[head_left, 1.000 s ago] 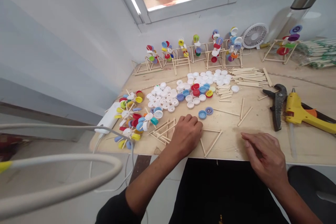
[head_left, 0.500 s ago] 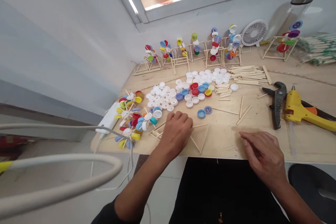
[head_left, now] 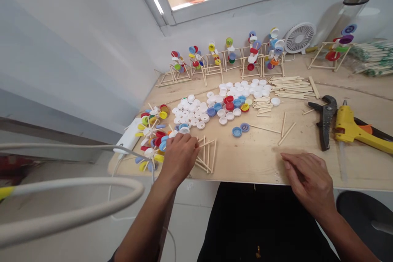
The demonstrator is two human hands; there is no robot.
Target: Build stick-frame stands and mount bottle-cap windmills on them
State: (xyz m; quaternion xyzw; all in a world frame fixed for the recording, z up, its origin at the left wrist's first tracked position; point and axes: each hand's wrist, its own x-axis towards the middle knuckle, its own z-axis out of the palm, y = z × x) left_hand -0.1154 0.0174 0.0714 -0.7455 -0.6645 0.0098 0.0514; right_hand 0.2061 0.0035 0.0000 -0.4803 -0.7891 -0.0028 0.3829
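**Left hand (head_left: pixel 179 157) curled, right hand (head_left: pixel 310 178) resting**

Just below the white bottle caps (head_left: pixel 192 110), the left fingers (head_left: pixel 186 141) curl together; I cannot tell if they pinch something. The wooden sticks (head_left: pixel 206 156) lie beside them, within easy reach. Right of the caps, the right fingers (head_left: pixel 291 163) lie pressed together on the plywood board (head_left: pixel 251 163), seemingly only waiting.

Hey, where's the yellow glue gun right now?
In the head view, the yellow hot glue gun lies at the right end of the wooden worktop, just right of the black pliers.
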